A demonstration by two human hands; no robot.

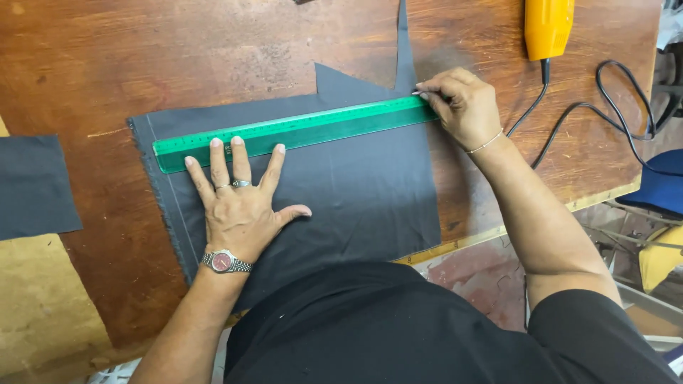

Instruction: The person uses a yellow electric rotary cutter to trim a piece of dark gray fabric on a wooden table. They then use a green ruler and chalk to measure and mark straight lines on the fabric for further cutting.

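Observation:
A dark grey piece of fabric (356,192) lies flat on a brown wooden table (178,50). A long green ruler (299,130) rests across the fabric's upper part. My left hand (238,203) is spread flat, its fingertips pressing the ruler's left end onto the cloth. My right hand (462,107) is at the ruler's right end, fingers pinched on a small thin marking piece that touches the fabric by the ruler's edge. A watch and rings are on the left hand, a thin bracelet on the right wrist.
A yellow electric tool (548,25) with a black cord (605,107) lies at the table's far right. Another dark fabric piece (35,185) sits at the left edge. The table's front edge (498,231) runs diagonally at right, with clutter on the floor beyond.

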